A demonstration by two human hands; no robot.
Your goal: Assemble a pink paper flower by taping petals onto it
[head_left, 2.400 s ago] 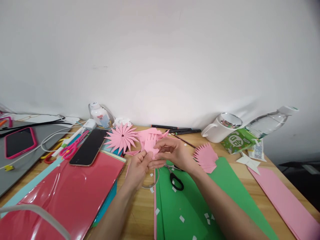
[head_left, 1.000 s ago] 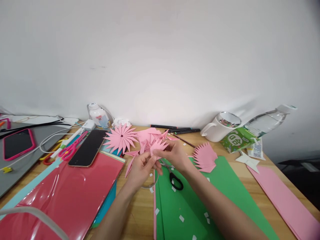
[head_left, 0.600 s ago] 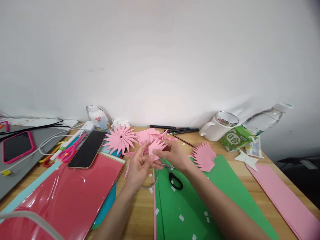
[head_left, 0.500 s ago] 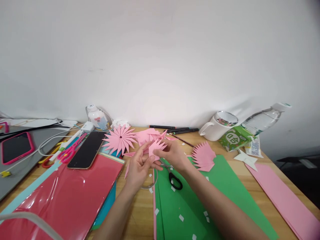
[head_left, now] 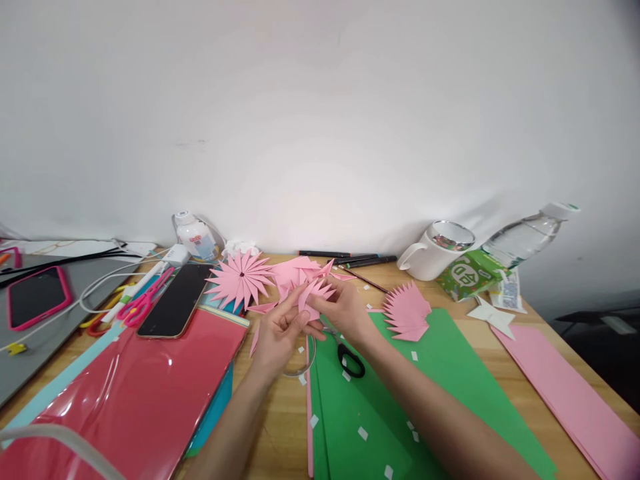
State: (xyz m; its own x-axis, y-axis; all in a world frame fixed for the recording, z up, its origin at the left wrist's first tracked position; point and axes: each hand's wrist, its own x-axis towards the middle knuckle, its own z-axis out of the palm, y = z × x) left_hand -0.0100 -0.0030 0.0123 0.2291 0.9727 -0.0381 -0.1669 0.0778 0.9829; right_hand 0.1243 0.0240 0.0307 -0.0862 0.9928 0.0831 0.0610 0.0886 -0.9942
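Between both hands is a pink folded-paper fan [head_left: 316,293] with several points spread at its top. My left hand [head_left: 280,328] pinches its lower left side between thumb and fingers. At its right side, my right hand [head_left: 344,307] is closed on it with thumb in front. Behind the hands lie more pink folded pieces [head_left: 295,270], partly hidden. A full pink paper pinwheel [head_left: 241,275] rests to the left, and a half-round pink fan [head_left: 407,311] to the right. Below my right hand are black-handled scissors [head_left: 351,361], partly covered, and a roll of tape [head_left: 306,367].
Green paper sheets [head_left: 450,380] with small white scraps lie in front. To the left are a packet of red paper [head_left: 135,387], a phone [head_left: 175,301] and pink scissors [head_left: 143,303]. A mug [head_left: 430,253], a water bottle [head_left: 525,237] and pink strips [head_left: 565,393] are at right.
Both hands stay closed on the pink fan, which has tilted slightly, its lower part now more covered by fingers. The whole view has shifted a little.
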